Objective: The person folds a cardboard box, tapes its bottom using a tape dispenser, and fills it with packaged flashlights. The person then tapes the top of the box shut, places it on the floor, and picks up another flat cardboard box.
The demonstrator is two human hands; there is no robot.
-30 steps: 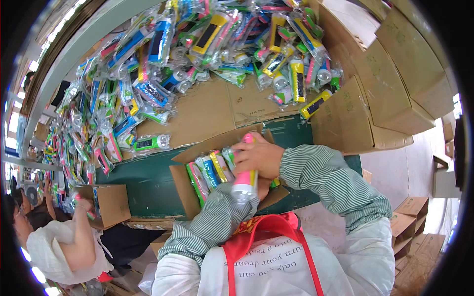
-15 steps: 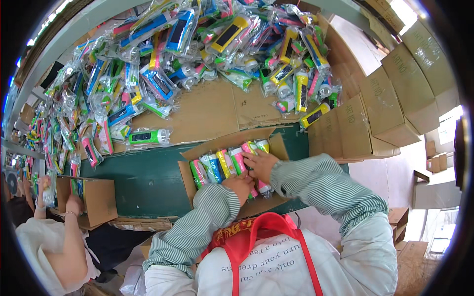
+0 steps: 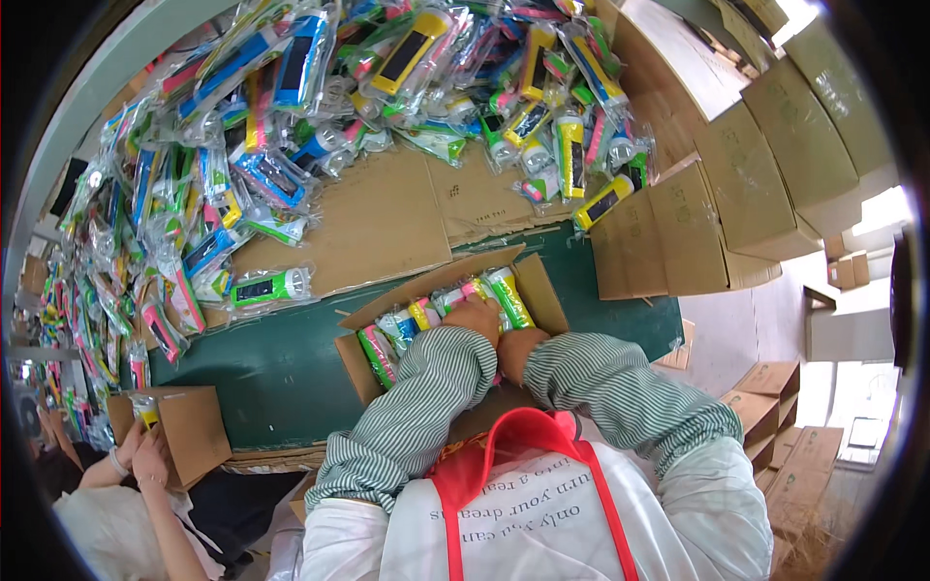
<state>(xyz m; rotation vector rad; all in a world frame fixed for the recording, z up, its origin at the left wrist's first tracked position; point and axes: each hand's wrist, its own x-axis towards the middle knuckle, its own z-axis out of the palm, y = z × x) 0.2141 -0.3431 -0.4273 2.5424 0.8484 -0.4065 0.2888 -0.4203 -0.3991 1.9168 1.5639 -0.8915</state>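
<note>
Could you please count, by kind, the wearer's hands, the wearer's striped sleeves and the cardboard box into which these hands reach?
Left hand and right hand: 2 hands
Left sleeve and right sleeve: 2 sleeves
Cardboard box: 1
Total: 5

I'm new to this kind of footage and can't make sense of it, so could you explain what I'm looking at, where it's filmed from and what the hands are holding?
There's no machine here: a person works with bare hands. The camera sits on that person's head and looks down, and its wide fisheye lens bends straight edges. The striped sleeves are the person's own.

On a green table stands an open cardboard box with a row of wrapped flashlights. Beyond it is a large heap of similar flashlights, partly on a flat cardboard sheet.

The left hand and right hand both reach into the box. Their fingers are mostly hidden, so I can't tell what either grips. At lower left, a co-worker has hands at another box.
</note>
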